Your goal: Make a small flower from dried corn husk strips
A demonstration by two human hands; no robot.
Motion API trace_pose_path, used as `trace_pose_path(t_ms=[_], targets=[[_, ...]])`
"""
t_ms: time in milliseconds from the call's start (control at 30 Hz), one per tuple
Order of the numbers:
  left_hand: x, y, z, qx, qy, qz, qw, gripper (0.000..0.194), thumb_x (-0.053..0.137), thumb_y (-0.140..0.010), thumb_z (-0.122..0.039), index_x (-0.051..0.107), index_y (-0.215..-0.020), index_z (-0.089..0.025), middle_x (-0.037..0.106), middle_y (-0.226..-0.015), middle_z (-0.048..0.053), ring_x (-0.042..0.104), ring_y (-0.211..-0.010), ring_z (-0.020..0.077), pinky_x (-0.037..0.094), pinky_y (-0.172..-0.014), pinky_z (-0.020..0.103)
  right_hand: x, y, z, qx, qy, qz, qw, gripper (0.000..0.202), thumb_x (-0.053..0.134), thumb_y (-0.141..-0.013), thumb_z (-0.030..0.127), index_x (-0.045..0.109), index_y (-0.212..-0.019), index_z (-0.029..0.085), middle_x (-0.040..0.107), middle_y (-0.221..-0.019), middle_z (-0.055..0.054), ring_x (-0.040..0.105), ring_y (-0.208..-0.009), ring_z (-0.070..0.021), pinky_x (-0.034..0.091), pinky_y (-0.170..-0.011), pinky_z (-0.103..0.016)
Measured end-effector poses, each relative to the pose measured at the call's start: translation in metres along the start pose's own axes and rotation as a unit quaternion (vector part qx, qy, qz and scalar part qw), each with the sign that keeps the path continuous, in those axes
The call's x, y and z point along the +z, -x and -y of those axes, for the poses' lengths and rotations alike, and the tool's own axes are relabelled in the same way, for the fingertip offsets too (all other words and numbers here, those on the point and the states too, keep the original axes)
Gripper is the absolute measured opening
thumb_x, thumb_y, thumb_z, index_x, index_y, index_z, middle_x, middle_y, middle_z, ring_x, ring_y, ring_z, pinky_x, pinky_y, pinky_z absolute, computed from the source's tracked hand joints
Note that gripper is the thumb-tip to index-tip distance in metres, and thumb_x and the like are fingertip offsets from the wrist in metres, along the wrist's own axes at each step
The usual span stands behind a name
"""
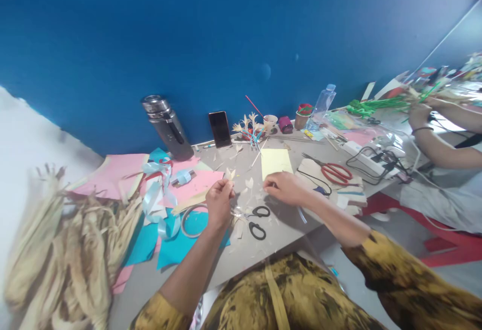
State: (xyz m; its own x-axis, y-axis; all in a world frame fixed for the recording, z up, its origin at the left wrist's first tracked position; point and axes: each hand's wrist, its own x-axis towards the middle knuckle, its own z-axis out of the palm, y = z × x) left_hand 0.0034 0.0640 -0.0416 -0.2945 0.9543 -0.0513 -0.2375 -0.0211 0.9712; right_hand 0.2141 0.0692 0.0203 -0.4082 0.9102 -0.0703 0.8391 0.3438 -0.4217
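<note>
Pinched between the thumb and finger of my left hand (220, 202) is a small pale corn-husk petal (230, 174). My right hand (284, 188) is closed, its fingertips together at the lower edge of a pale yellow paper sheet (276, 160); I cannot make out what they hold, if anything. Between my hands, cut husk pieces (249, 184) lie on the grey table. Black-handled scissors (258, 214) rest just below them, their blades partly behind my left hand. Farther back stand pale husk flowers (249, 125) on blue-wrapped stems.
Corn husks (81, 259) are heaped at the left, beside pink paper (113, 174), light blue ribbon (158, 194) and a tape roll (193, 221). A thermos (168, 128) and phone (219, 129) stand by the wall. Red-handled scissors (336, 173) and a power strip (367, 156) lie right, near another person's arms (440, 141).
</note>
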Motion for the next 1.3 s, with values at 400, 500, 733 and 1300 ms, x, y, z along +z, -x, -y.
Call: trace_pose_path(t_ms=[400, 500, 733, 1300], targets=[[-0.005, -0.008, 0.0, -0.026, 0.018, -0.029, 0.999, 0.022, 0.073, -0.07, -0.035, 0.06, -0.071, -0.017, 0.05, -0.052, -0.007, 0.043, -0.049, 0.0066, 0.035, -0.051, 0.019, 0.015, -0.096, 0.004, -0.005, -0.01, 0.103, 0.995, 0.014, 0.07, -0.061, 0.006, 0.072, -0.069, 0.017, 0.074, -0.084, -0.009, 0.065, -0.078, -0.0228, 0.04, -0.063, -0.026], [-0.004, -0.006, -0.001, -0.045, 0.032, -0.014, 0.998, 0.025, 0.075, -0.067, -0.036, 0.06, -0.073, -0.017, 0.056, -0.057, -0.005, 0.05, -0.053, 0.0077, 0.04, -0.054, 0.02, 0.009, -0.09, -0.002, -0.005, -0.089, 0.109, 0.99, 0.009, 0.068, -0.062, 0.009, 0.067, -0.061, 0.018, 0.069, -0.066, -0.003, 0.062, -0.067, -0.0185, 0.04, -0.061, -0.025], [0.003, 0.006, -0.005, -0.078, 0.054, 0.072, 0.993, 0.029, 0.082, -0.062, -0.036, 0.062, -0.072, -0.017, 0.069, -0.079, 0.003, 0.064, -0.073, 0.014, 0.053, -0.073, 0.029, 0.014, -0.063, -0.005, 0.039, -0.313, 0.097, 0.944, 0.013, 0.067, -0.07, 0.028, 0.064, -0.076, 0.017, 0.061, -0.062, 0.002, 0.053, -0.054, -0.0105, 0.04, -0.051, -0.021], [0.007, 0.011, -0.01, -0.099, 0.095, 0.088, 0.987, 0.024, 0.082, -0.062, -0.029, 0.064, -0.068, -0.015, 0.062, -0.058, -0.002, 0.057, -0.056, 0.0093, 0.046, -0.061, 0.022, 0.015, -0.024, 0.01, -0.009, -0.355, -0.086, 0.931, 0.019, 0.067, -0.079, 0.034, 0.068, -0.09, 0.018, 0.069, -0.081, -0.001, 0.055, -0.063, -0.0116, 0.04, -0.055, -0.023]])
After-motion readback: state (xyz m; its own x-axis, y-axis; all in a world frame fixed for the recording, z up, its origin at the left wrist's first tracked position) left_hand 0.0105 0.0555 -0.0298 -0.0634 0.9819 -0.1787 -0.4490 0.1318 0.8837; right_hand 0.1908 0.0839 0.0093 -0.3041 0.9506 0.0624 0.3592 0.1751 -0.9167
